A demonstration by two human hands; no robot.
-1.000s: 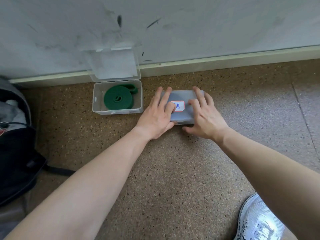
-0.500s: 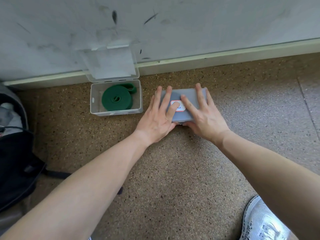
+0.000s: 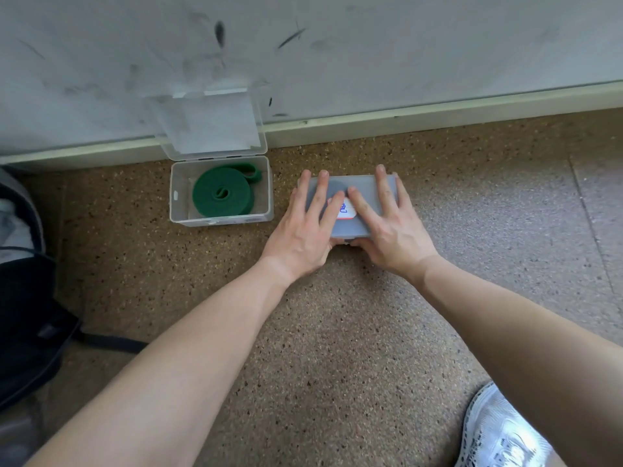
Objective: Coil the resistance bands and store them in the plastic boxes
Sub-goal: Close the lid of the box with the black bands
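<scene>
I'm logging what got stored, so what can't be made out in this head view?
Head view:
- Contents of the closed grey plastic box: it is shut, under the left hand and right hand.
- Writing on its white red-edged label: partly under fingers.
- Black bag: cut by left edge.
- Silver-white shoe: cut by bottom edge.

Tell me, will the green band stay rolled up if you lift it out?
Probably not. The green band is a flat coiled strip, its outer end looping loose, so it would likely flop and unwind. Thin, so probably light.
</scene>
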